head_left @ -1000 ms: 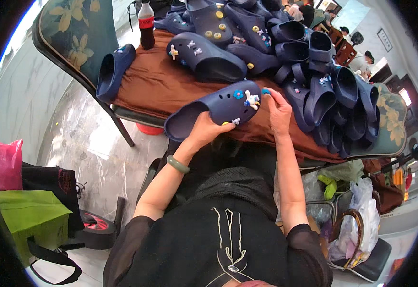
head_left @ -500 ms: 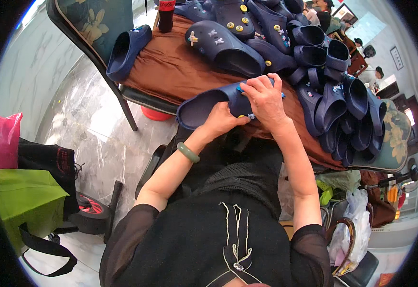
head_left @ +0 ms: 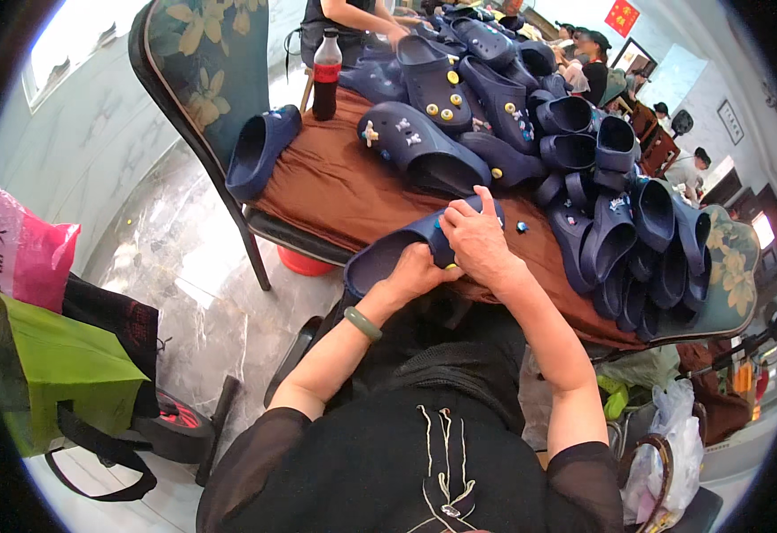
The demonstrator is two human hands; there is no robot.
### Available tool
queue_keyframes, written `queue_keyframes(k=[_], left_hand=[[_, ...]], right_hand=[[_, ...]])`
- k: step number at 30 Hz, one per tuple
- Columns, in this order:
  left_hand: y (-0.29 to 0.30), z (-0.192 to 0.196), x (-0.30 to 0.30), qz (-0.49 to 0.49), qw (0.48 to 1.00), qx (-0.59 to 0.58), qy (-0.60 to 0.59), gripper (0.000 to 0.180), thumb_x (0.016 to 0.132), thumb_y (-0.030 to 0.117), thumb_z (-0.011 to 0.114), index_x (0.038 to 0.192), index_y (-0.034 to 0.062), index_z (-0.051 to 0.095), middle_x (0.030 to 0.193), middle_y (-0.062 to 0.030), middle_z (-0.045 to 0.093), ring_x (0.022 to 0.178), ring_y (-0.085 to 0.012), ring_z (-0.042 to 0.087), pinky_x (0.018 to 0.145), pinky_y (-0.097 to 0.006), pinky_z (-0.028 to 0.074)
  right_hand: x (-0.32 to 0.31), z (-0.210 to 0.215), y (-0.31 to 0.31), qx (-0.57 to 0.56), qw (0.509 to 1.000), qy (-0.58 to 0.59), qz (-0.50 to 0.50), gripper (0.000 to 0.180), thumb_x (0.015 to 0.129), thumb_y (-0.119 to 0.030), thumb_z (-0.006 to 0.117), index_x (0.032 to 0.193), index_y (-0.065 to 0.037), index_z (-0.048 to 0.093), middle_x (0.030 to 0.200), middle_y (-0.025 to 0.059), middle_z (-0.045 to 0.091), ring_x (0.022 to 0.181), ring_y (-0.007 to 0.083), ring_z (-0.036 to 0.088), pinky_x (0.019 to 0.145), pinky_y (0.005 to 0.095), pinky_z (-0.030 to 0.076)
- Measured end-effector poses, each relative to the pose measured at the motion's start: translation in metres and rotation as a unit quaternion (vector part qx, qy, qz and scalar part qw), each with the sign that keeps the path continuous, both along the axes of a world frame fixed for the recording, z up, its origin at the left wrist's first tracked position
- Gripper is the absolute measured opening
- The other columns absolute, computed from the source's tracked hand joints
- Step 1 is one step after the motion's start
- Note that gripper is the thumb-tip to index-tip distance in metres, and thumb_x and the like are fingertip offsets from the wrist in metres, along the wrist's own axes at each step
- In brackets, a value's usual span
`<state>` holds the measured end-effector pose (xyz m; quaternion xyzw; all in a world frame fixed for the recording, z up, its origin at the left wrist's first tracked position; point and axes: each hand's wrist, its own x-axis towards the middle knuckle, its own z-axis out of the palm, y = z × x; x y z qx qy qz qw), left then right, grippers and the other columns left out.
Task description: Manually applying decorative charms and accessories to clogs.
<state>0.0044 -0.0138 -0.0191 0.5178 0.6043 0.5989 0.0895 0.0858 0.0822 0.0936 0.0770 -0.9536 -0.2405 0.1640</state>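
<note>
A dark blue clog shoe (head_left: 386,253) lies at the near edge of a brown cloth (head_left: 335,191) spread over two chairs. My left hand (head_left: 415,271) grips the clog from below at its middle. My right hand (head_left: 473,240) covers the clog's top and presses on it with the fingers bent. A tiny blue charm (head_left: 521,227) lies on the cloth just right of my right hand. Whatever is under my right fingers is hidden.
Many more dark blue clogs (head_left: 584,178) are heaped on the cloth ahead and to the right, some with small charms. A cola bottle (head_left: 324,73) stands at the back. Another person's hands (head_left: 397,31) work beyond. Green (head_left: 51,373) and pink (head_left: 15,253) bags sit on the floor at left.
My right hand moved from the clog's right side onto its top, hiding the charms. The view shifted so the cloth and the clog pile sit lower and closer.
</note>
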Motion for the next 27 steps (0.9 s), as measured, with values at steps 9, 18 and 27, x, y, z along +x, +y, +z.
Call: queue_keyframes(k=[9, 18, 27], left_hand=[[-0.005, -0.002, 0.008, -0.044, 0.991, 0.006, -0.126, 0.057, 0.076, 0.026, 0.071, 0.119, -0.0016, 0.046, 0.109, -0.0159, 0.057, 0.102, -0.0216, 0.057, 0.085, -0.033, 0.046], [-0.009, -0.024, 0.028, -0.144, 0.914, 0.130, -0.355, 0.052, 0.090, 0.009, 0.053, 0.136, 0.0032, 0.031, 0.126, -0.0042, 0.044, 0.117, -0.0131, 0.041, 0.100, -0.029, 0.034], [-0.025, 0.000, 0.015, -0.235, 0.931, 0.006, -0.278, 0.039, 0.077, 0.004, 0.061, 0.115, 0.0027, 0.052, 0.086, 0.0011, 0.059, 0.075, -0.0082, 0.055, 0.065, -0.023, 0.044]], right_hand=[[0.012, 0.001, 0.000, -0.124, 0.987, 0.096, 0.034, 0.031, 0.070, -0.008, 0.062, 0.101, -0.009, 0.064, 0.093, 0.0028, 0.056, 0.097, 0.0203, 0.054, 0.100, 0.0496, 0.027], [-0.003, 0.001, 0.011, -0.245, 0.966, 0.043, 0.067, 0.011, 0.074, -0.023, 0.069, 0.074, -0.013, 0.068, 0.084, 0.0002, 0.061, 0.090, 0.0184, 0.056, 0.092, 0.0459, 0.031], [0.013, 0.019, 0.036, -0.452, 0.872, -0.174, -0.077, 0.046, 0.060, -0.025, 0.079, 0.096, -0.004, 0.060, 0.095, 0.0152, 0.060, 0.095, 0.0277, 0.057, 0.087, 0.0336, 0.043]])
